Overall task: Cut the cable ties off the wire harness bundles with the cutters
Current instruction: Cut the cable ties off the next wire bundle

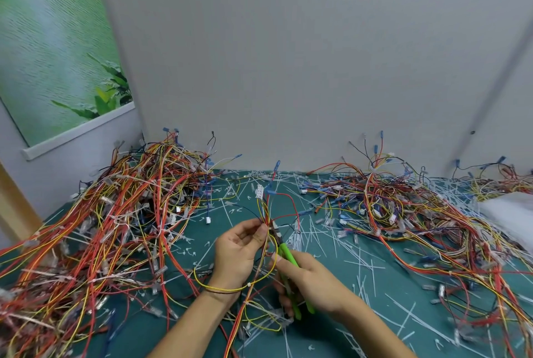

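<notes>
Your left fingers (259,232) pinch a thin harness (266,213) of red, yellow and black wires just below where its strands fan out, thumb and fingertips pressed together on it, so your left hand (238,254) is closed on the bundle and holds it upright above the mat (360,256). A white connector (259,192) sits at the top end of that harness, and a yellow loop of it droops down across your left wrist. Your right hand (310,279) is wrapped around the green handles of the cutters (288,259), fingers curled tight on them, with the tip pointing up and left into the wires right beside your left fingertips; whether the blades are around a tie you cannot tell, since that spot is too small and crowded. To your left lies a big pile (115,228) of tangled harnesses, mostly red, orange and yellow, heaped against the wall (288,55). To your right a second pile (403,213) spreads along the back edge and down the right side. Between them the green mat is strewn with white tie offcuts (366,268), and a poster (52,40) of green leaves hangs on the left wall
</notes>
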